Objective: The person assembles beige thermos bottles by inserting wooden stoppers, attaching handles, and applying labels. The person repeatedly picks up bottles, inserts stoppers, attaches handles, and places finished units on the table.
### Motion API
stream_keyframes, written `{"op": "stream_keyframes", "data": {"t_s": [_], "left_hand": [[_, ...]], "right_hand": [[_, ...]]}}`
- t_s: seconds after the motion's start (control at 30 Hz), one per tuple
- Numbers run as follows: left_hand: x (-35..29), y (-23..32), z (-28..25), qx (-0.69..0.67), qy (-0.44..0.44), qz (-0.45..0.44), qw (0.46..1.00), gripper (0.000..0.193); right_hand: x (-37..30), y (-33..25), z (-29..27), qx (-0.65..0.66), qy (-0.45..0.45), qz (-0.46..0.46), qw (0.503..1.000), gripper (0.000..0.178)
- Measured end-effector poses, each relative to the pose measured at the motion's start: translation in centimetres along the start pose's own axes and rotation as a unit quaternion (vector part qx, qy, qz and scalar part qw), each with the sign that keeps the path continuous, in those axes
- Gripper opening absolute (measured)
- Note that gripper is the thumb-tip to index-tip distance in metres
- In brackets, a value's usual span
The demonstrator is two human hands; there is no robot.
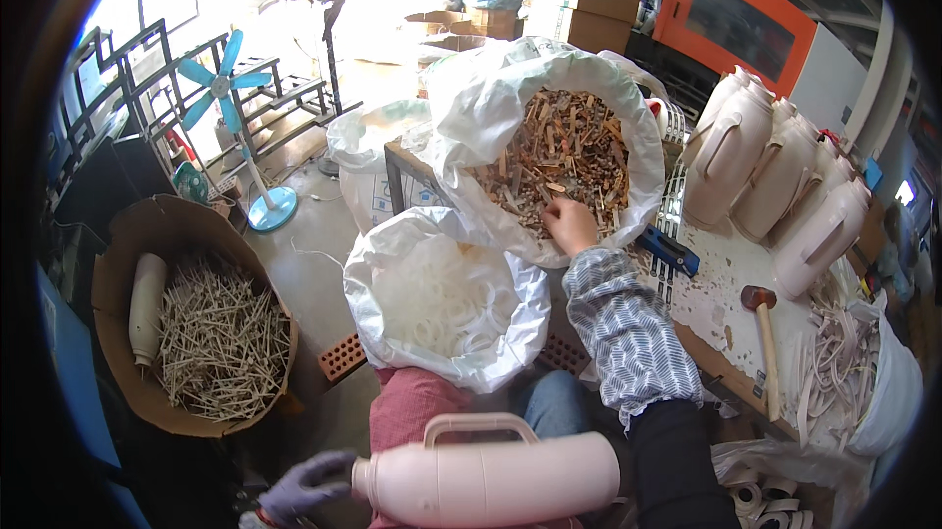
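A pale pink thermos flask shell (491, 482) with a loop handle lies sideways across my lap, its narrow neck to the left. My left hand (306, 490), in a purple-grey glove, has its fingers curved at the neck's rim. My bare right hand (571, 227) reaches into a white sack (481, 132) full of small brown pieces (569, 151). Its fingers are drawn together at the pile's near edge, and their tips are hidden. Closer to me, a second white sack (365, 298) contains translucent whitish rings (442, 298).
Several pink flask shells (731, 161) stand on the right-hand table (721, 264), near a mallet (765, 343), a blue tool (669, 252) and pale strips (834, 372). At left are a carton (118, 333) of thin sticks and a blue fan (224, 87). An orange machine (731, 14) stands behind.
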State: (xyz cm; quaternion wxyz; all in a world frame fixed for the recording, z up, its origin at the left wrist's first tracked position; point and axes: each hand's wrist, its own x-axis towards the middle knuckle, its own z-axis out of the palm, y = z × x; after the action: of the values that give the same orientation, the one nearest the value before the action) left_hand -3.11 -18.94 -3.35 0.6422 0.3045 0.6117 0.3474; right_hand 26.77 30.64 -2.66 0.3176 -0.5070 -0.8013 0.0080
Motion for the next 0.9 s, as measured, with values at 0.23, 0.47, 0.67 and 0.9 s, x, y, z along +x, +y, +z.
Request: {"op": "stream_keyframes", "data": {"t_s": [0.23, 0.47, 0.67, 0.9], "left_hand": [[11.6, 9.2, 6.6, 0.481, -0.043, 0.170, 0.859, 0.092], [12.0, 5.8, 8.2, 0.399, -0.280, 0.090, 0.868, 0.040], [17.8, 2.1, 14.9, 0.257, -0.143, 0.158, 0.942, 0.057], [17.0, 5.0, 13.5, 0.397, -0.298, 0.096, 0.863, 0.047]], "right_hand": [[-8.0, -5.0, -3.4, 0.126, -0.008, -0.161, 0.979, 0.013], [-18.5, -5.8, -7.2, 0.200, -0.104, -0.119, 0.967, 0.016], [-22.5, -8.0, -9.6, 0.267, -0.195, -0.097, 0.939, 0.019], [-23.3, -8.2, -12.3, 0.198, -0.135, -0.226, 0.944, 0.013]]}}
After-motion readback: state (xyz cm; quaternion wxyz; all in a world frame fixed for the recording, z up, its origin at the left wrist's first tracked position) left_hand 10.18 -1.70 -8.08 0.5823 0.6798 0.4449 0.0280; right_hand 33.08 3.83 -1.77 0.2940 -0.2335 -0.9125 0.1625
